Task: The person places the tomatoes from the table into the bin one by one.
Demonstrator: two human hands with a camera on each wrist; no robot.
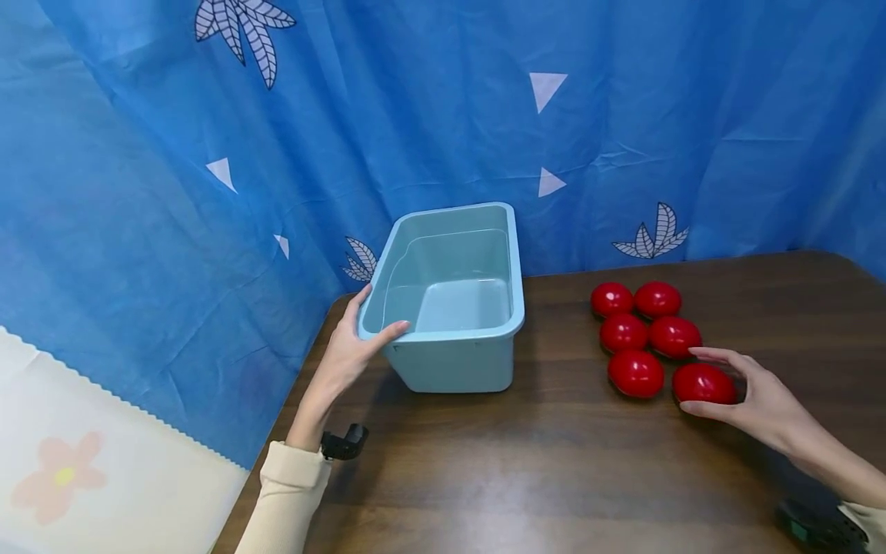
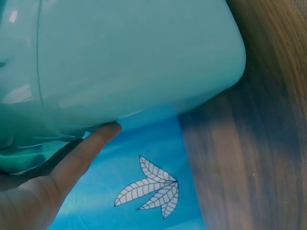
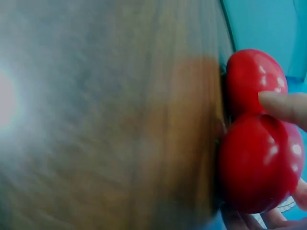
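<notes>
A light blue plastic bin (image 1: 453,365) stands at the table's back left. My left hand (image 1: 349,346) grips its near left corner, thumb over the front rim and fingers along the left outer side. The left wrist view shows a finger (image 2: 91,148) against the bin's wall (image 2: 144,57). Several glossy red oval balls lie in two rows on the right. My right hand (image 1: 764,396) holds the nearest right-hand red ball (image 1: 704,384) between thumb and fingers; it still sits on the table. Its neighbour, another red ball (image 1: 635,374), lies just left. In the right wrist view the thumb (image 3: 285,108) shows above the held ball (image 3: 254,165).
Behind the held one are more red balls (image 1: 674,337), close together. The dark wooden table (image 1: 526,469) ends at a blue patterned curtain (image 1: 443,115) behind and to the left. A pale cloth with a flower print (image 1: 62,477) hangs at lower left.
</notes>
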